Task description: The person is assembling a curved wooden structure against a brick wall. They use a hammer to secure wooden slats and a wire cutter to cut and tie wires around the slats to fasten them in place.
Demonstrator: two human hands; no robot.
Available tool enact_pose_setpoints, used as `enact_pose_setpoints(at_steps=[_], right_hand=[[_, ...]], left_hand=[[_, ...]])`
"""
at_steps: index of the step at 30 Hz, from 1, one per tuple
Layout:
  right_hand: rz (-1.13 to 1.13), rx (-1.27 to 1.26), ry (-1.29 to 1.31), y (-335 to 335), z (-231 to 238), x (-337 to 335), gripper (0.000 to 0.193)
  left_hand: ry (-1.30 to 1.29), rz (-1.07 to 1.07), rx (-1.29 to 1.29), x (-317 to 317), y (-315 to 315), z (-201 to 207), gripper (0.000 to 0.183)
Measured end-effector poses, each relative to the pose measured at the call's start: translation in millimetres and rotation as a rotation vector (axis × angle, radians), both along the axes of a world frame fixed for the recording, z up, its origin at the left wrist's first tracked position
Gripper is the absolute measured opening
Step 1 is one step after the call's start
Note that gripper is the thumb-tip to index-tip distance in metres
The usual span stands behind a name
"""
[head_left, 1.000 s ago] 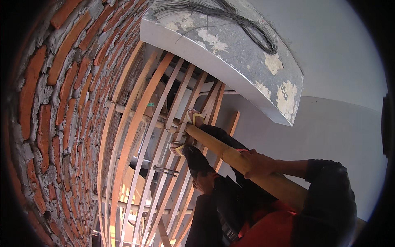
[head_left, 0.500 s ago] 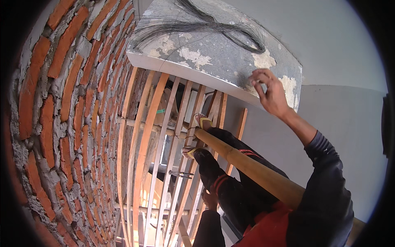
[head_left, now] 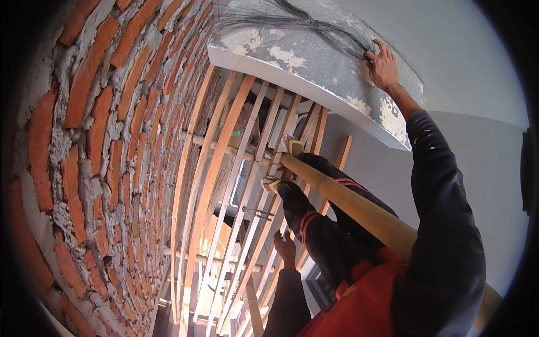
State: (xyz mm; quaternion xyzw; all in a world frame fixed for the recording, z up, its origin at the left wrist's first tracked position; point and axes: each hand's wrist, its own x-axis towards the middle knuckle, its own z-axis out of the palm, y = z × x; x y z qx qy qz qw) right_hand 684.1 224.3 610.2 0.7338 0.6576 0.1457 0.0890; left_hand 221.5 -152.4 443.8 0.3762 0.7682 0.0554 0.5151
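My right hand (head_left: 383,66) reaches up to a concrete ledge (head_left: 331,70), its fingers curled round the looped end of a bundle of thin dark wire (head_left: 314,23). The loose ends of the wire fan out to the left along the ledge. Low in the middle, beside my knee, my left hand (head_left: 285,248) is raised with its fingers curled. A pale sliver shows at its fingertips, too small to name. A metal hand tool with two handles, like pincers (head_left: 258,214), rests across the wooden slats (head_left: 230,146) just beyond that hand.
A rough brick wall (head_left: 73,185) with bulging mortar rises on the left. My feet in sandals (head_left: 291,147) stand on the slats, with gaps between them showing a lower level. A thick bamboo pole (head_left: 348,199) slants past my legs. A grey wall (head_left: 466,163) stands on the right.
My right hand has moved up and away from above the ledge's front edge to the wire loop. My left hand has risen beside my knee. The whole view has shifted.
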Motion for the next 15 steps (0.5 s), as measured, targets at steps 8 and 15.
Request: enact_pose_setpoints(at_steps=[8,15], right_hand=[[0.549,0.435,0.142,15,98,-117,0.015],[0.785,0.283,0.361,3,223,-253,0.01]], left_hand=[[-0.36,0.398,0.281,46,132,95,0.039],[-0.553,0.587,0.33,50,133,139,0.029]])
